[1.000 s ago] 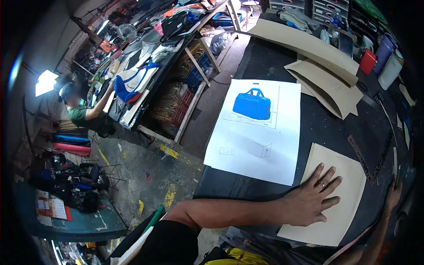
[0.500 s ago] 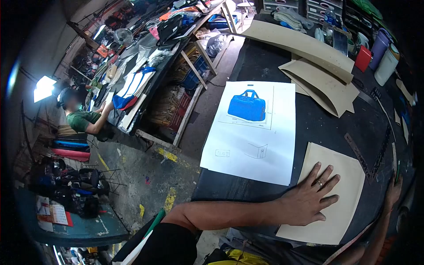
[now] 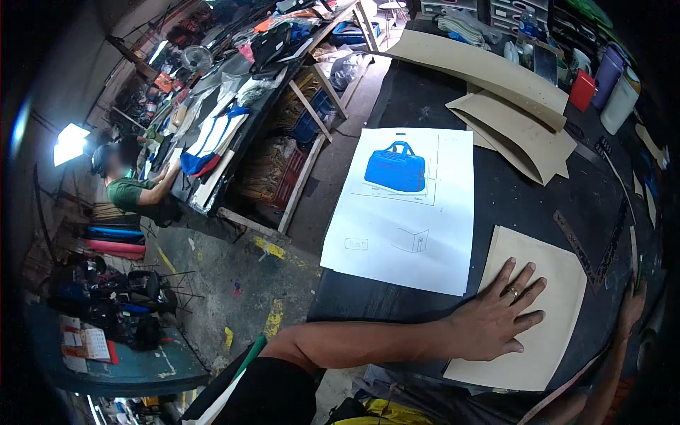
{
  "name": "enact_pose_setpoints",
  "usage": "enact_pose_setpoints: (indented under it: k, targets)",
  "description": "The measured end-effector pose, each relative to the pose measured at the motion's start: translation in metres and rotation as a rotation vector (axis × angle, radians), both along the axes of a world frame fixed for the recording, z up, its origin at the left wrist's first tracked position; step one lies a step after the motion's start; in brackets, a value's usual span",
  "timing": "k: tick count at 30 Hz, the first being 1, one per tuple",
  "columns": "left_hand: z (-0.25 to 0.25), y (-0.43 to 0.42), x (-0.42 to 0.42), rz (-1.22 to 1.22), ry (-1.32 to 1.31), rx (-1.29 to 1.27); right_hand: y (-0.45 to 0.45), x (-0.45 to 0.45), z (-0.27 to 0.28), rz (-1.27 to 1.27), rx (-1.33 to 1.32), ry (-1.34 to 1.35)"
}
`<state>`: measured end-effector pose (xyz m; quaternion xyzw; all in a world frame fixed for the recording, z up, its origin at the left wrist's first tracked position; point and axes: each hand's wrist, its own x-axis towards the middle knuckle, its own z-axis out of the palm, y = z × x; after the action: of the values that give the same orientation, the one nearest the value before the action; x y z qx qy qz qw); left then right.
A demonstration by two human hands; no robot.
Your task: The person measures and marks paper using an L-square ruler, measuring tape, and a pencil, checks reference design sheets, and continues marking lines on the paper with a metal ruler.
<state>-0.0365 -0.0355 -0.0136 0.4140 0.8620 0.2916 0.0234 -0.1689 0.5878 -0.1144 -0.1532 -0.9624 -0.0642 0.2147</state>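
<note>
My left hand (image 3: 499, 315), a ring on one finger, lies flat with fingers spread on a tan sheet of pattern paper (image 3: 549, 358). At the far right edge, my right hand (image 3: 630, 306) is closed around a thin green pen-like stick (image 3: 640, 270); its fingers are partly hidden. Beside the tan paper lies a white printed sheet (image 3: 397, 265) showing a blue bag and small pencil sketches. A strip like a measuring tape (image 3: 567, 388) runs along the near edge under my right arm.
Curled tan paper pieces (image 3: 510, 131) lie farther back on the black table (image 3: 425, 92). A dark metal square (image 3: 574, 244) is right of the tan paper. A red box (image 3: 582, 91) and bottles (image 3: 621, 103) stand back right. Another person (image 3: 131, 188) works at the left table.
Hardly anything differs. My left hand stays flat on the tan paper, and my right hand remains at the right edge with the green stick; the view shifts very slightly.
</note>
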Motion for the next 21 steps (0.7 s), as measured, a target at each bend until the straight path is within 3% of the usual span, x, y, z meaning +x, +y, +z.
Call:
enact_pose_setpoints:
  k: [21]
  targets:
    - [-0.002,0.0,0.0,-0.006,0.003,-0.003,-0.014,0.001,0.011,-0.114,0.039,-0.097]
